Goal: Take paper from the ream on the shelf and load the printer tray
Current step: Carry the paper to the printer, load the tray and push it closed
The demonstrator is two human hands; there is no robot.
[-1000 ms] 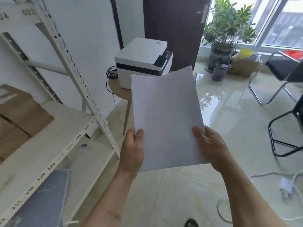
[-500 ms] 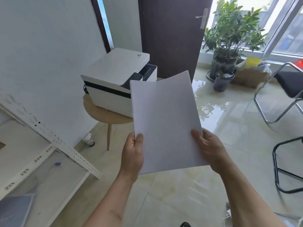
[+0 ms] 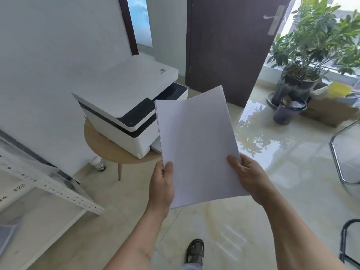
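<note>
I hold a thin stack of white paper in front of me, tilted up. My left hand grips its lower left corner and my right hand grips its lower right edge. Behind the stack's left side stands a white printer with a dark band, on a small round wooden table. The paper hides the printer's lower right corner, where a bit of its tray shows. The ream is out of view.
A white metal shelf juts in at the lower left. A dark door is behind the printer. Potted plants, a cardboard box and metal chair frames stand at the right. My sandalled foot is on the glossy tile floor.
My view has swung right and closer to the printer, so the shelf has slid out to the lower left. Both hands keep the same grip on the paper.
</note>
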